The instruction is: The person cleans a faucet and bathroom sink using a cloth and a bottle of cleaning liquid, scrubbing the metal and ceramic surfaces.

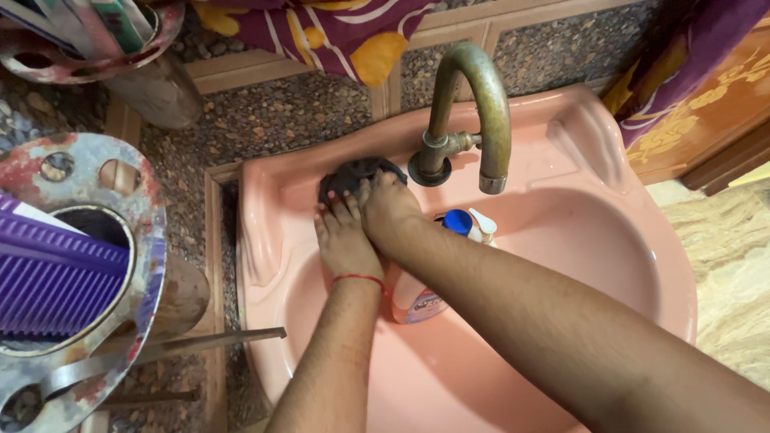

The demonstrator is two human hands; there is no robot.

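Note:
A black round ridged object (357,171) sits on the back ledge of a pink sink (561,144), just left of the tap's base. Both my hands are on it. My left hand (345,240), with a red thread at the wrist, lays its fingers on the object's near left edge. My right hand (391,210) crosses beside it and grips the near right edge. The hands touch each other. A pink soap bottle (417,303) with a blue cap (457,222) and a white pump nozzle lies in the basin, partly hidden under my right forearm.
A tarnished curved tap (473,88) arches over the basin right of my hands. At the left a worn metal holder (120,192) carries a purple comb (48,281). Another holder with brushes stands top left. Patterned cloth hangs at the top and right.

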